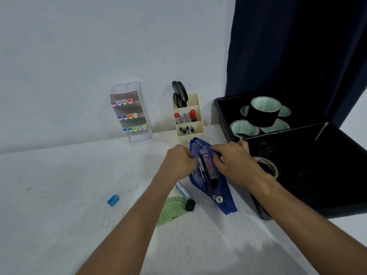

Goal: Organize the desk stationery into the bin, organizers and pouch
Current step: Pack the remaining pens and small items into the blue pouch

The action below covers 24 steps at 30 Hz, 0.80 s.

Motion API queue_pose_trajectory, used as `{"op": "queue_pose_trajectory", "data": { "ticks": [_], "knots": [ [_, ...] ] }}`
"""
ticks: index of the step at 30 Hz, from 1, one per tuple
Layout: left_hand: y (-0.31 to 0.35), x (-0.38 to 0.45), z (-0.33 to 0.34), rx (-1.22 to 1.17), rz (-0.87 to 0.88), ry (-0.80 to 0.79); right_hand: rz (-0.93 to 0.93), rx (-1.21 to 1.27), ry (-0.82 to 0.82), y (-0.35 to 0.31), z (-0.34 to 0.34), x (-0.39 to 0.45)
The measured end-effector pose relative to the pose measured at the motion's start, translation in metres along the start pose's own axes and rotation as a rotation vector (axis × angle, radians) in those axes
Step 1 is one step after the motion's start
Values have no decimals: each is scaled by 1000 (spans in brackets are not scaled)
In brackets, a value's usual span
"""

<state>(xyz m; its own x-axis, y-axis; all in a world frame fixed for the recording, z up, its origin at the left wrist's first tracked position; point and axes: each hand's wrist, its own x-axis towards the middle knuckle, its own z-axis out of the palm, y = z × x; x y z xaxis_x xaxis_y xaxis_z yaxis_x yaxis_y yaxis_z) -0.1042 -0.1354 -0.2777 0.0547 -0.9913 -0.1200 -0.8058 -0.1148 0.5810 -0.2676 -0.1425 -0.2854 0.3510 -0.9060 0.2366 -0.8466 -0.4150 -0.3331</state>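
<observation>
1. Head view: your blue pouch lies on the table beside the black bin, its long axis running from the near edge toward the back wall, mouth facing up.
2. A dark, pink-patterned box sits in the opening, lengthwise along the pouch.
3. The table is white and meets a pale wall; a dark curtain hangs behind the bin.
4. Your left hand pinches the pouch's left lip, fingers curled closed on it.
5. Your right hand grips the right lip likewise; the box lies between both sets of fingers.
6. A green protractor rests nearer the front edge.
</observation>
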Motion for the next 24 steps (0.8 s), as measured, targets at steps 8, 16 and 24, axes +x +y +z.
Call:
{"op": "queue_pose_trajectory", "data": {
  "ticks": [8,16,24],
  "knots": [
    [-57,-27,-18,128,-174,-190,-36,6,-16,-1,0,-1],
    [-80,-65,-6,264,-127,-369,-42,6,-49,-3,-1,-1],
    [-81,-66,-11,378,-39,-351,-46,-11,-52,-4,1,-2]
  ]
}}
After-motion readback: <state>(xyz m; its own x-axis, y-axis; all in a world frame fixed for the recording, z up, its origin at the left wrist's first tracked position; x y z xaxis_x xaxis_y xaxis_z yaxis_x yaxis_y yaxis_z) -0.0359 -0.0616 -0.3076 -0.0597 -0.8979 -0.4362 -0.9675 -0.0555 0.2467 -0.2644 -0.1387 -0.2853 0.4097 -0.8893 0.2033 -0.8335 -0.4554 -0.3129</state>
